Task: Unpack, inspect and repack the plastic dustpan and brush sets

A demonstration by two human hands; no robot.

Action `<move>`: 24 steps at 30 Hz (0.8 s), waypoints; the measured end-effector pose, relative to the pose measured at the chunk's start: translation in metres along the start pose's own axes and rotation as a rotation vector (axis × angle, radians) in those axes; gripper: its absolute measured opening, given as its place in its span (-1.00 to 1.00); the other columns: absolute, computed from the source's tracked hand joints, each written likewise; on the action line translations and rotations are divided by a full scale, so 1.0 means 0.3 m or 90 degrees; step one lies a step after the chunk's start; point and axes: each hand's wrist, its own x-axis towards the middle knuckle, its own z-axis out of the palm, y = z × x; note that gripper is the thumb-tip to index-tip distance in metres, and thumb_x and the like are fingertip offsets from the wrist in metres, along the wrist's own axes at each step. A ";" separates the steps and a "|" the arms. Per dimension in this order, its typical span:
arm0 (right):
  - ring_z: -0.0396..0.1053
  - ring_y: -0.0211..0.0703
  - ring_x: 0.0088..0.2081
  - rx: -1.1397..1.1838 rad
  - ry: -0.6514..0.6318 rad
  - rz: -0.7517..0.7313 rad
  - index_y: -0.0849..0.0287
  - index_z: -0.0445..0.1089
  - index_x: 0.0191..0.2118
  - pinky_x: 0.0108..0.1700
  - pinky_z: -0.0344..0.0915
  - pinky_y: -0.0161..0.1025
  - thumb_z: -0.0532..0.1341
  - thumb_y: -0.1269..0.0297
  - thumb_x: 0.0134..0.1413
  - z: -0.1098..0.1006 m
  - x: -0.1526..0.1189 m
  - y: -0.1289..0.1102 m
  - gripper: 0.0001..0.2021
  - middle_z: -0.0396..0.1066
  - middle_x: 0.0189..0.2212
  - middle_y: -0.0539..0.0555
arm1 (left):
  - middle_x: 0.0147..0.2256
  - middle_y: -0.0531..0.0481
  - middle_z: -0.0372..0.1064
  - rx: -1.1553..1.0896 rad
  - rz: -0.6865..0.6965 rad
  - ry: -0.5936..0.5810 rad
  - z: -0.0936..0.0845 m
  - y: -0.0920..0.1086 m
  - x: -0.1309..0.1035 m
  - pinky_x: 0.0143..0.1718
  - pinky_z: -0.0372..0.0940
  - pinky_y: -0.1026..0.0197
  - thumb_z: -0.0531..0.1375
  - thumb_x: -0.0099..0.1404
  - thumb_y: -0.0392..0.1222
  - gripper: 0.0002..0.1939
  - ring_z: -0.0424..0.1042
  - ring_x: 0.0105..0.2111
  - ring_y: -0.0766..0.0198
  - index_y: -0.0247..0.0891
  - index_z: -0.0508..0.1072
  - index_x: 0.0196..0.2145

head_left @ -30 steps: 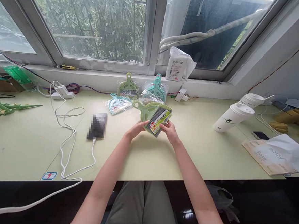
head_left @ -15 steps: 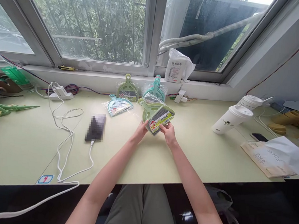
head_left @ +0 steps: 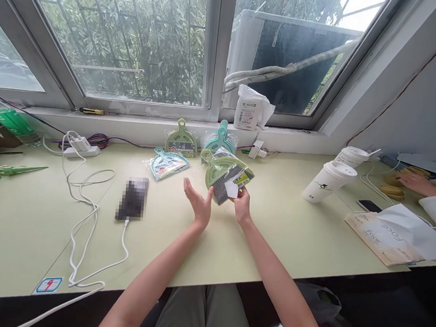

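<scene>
A green dustpan (head_left: 217,169) with a grey-bristled brush, in clear plastic wrap, is tilted above the table. My right hand (head_left: 242,206) pinches its lower right edge, by the printed label card (head_left: 241,179). Part of that card shows a white, unprinted face. My left hand (head_left: 199,204) is open, fingers spread, its thumb close to the bristles; whether it touches them I cannot tell. Behind lie a light blue wrapped dustpan (head_left: 169,164), another green one (head_left: 181,140) leaning at the sill, and a stack of teal dustpans (head_left: 220,141).
A phone (head_left: 132,200) on a white cable lies to the left, near a power strip (head_left: 81,150). On the right stand white cups (head_left: 328,183) and a tissue pack (head_left: 381,234). A co-worker's hand (head_left: 411,182) is at the far right. The window sill (head_left: 138,125) bounds the back.
My left hand has let go of the dustpan and opened, moving slightly left. The card's printed left part has given way to a white face. My view has tilted up a little.
</scene>
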 end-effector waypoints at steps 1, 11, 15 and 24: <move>0.43 -0.16 -0.22 -0.003 -0.012 0.004 0.15 0.29 -0.08 -0.19 0.41 -0.19 0.30 0.37 -0.32 0.001 -0.001 -0.001 -0.48 0.49 -0.27 0.07 | 0.26 -0.24 -0.12 0.087 0.100 0.027 -0.011 0.015 -0.002 0.18 -0.04 -0.07 0.19 0.18 0.06 -0.28 -0.11 0.26 0.01 -0.14 0.00 0.21; 0.46 -0.10 -0.31 -0.067 -0.191 0.040 0.16 0.34 -0.12 -0.26 0.40 -0.18 0.38 0.22 -0.30 0.035 -0.037 -0.022 -0.50 0.51 -0.33 0.07 | 0.07 -0.26 0.19 0.421 0.331 -0.034 -0.008 0.038 -0.031 -0.08 0.17 -0.02 0.11 0.24 -0.18 -0.59 0.20 0.05 -0.02 -0.19 0.25 0.06; 0.46 -0.13 -0.34 -0.069 -0.179 0.038 0.14 0.32 -0.10 -0.27 0.42 -0.17 0.35 0.17 -0.24 0.036 -0.035 -0.006 -0.51 0.51 -0.36 0.05 | 0.19 -0.13 0.13 0.480 0.451 -0.059 -0.012 0.039 -0.040 0.05 0.08 -0.06 0.05 0.24 -0.37 -0.55 0.15 0.15 0.05 -0.04 0.29 0.06; 0.45 -0.17 -0.36 -0.084 -0.181 0.062 0.12 0.31 -0.07 -0.32 0.41 -0.23 0.36 0.17 -0.27 0.040 -0.041 -0.016 -0.47 0.50 -0.38 0.02 | 0.09 -0.06 0.30 0.295 0.423 -0.218 0.002 -0.001 -0.037 0.24 -0.08 -0.08 0.02 0.25 -0.32 -0.79 0.16 0.18 0.13 -0.16 0.45 -0.31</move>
